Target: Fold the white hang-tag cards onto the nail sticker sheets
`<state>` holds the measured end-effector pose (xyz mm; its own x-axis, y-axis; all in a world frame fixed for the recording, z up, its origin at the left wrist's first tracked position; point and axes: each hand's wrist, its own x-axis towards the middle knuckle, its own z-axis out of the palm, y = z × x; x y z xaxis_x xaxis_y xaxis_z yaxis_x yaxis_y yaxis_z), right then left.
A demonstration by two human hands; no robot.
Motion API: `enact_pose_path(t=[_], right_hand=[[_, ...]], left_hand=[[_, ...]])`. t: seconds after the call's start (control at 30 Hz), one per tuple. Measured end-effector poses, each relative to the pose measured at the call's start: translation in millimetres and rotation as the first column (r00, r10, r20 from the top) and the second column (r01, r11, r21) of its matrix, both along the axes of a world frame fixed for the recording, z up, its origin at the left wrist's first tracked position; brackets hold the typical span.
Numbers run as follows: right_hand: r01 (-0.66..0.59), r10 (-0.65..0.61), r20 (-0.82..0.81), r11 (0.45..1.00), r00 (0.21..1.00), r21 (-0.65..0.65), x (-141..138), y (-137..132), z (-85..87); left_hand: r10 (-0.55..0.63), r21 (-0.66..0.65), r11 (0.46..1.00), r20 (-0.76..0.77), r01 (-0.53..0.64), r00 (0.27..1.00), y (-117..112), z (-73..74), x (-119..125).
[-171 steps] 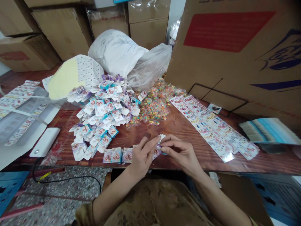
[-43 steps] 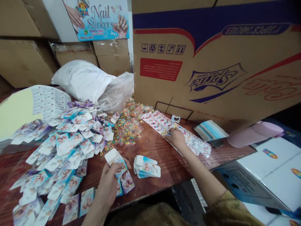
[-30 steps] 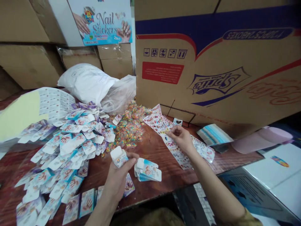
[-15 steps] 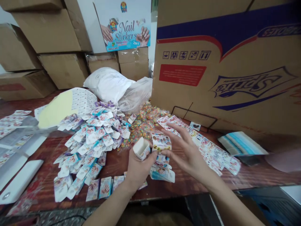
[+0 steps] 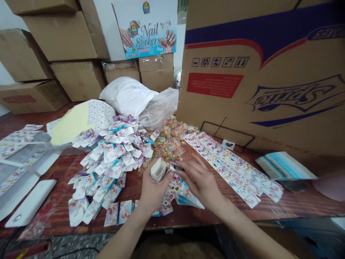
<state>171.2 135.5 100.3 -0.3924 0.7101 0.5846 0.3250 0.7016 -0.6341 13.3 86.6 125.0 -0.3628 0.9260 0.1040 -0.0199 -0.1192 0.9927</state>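
My left hand [image 5: 151,192] is wrapped around a small white carton [image 5: 158,169], upright with its top open. Its thumb also presses on a nail sticker sheet [image 5: 172,187] hanging beside the carton. At the upper end of that sheet, the bent fingers of my right hand [image 5: 198,180] close on it where it looks folded; their tips are partly hidden. Below my right hand lie blue-and-white flat cartons [image 5: 188,199]. Just left of my hands spreads a heap of small nail sticker cartons [image 5: 110,154], and behind them lie small bags of coloured candy [image 5: 171,142].
More sticker sheets [image 5: 229,165] lie to the right, before a large cardboard box [image 5: 215,108]. A white sack [image 5: 126,95] sits behind the heap. Several small cartons [image 5: 125,211] stand along the front edge. Stacked boxes [image 5: 64,39] fill the back left.
My right hand has moved down and left, its spread fingers now closed on the sticker sheet. The sheet, curled up before, now hangs lower between my hands. My left hand keeps the carton.
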Motion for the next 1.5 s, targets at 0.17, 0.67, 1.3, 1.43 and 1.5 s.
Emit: enact_pose_path(t=[0.17, 0.67, 1.3, 1.43, 1.5], right_hand=[[-0.104, 0.085, -0.093, 0.967, 0.992, -0.233, -3.9, -6.7, -6.5], [-0.170, 0.184, 0.083, 0.974, 0.979, -0.151, -10.2, -14.2, -16.0], [-0.110, 0.138, 0.117, 0.970, 0.983, -0.218, -14.9, -17.5, -29.6], [-0.064, 0.068, -0.007, 0.901, 0.998, -0.429, -10.2, -12.7, -22.1], [-0.086, 0.051, -0.086, 0.879, 0.995, -0.469, -10.0, -12.3, -18.6]], left_hand=[[-0.049, -0.077, 0.996, 0.010, 0.050, 0.999, -1.8, -4.5, -4.3], [-0.076, -0.120, 0.989, 0.090, 0.086, 0.993, -9.9, -20.4, -18.5], [-0.053, -0.148, 0.987, 0.100, 0.067, 0.994, -14.2, -41.2, -22.1], [-0.082, -0.204, 0.977, -0.121, 0.056, 0.989, -17.5, -49.8, -26.1], [-0.157, -0.271, 0.959, -0.279, 0.079, 0.947, -19.8, -50.8, -27.3]])
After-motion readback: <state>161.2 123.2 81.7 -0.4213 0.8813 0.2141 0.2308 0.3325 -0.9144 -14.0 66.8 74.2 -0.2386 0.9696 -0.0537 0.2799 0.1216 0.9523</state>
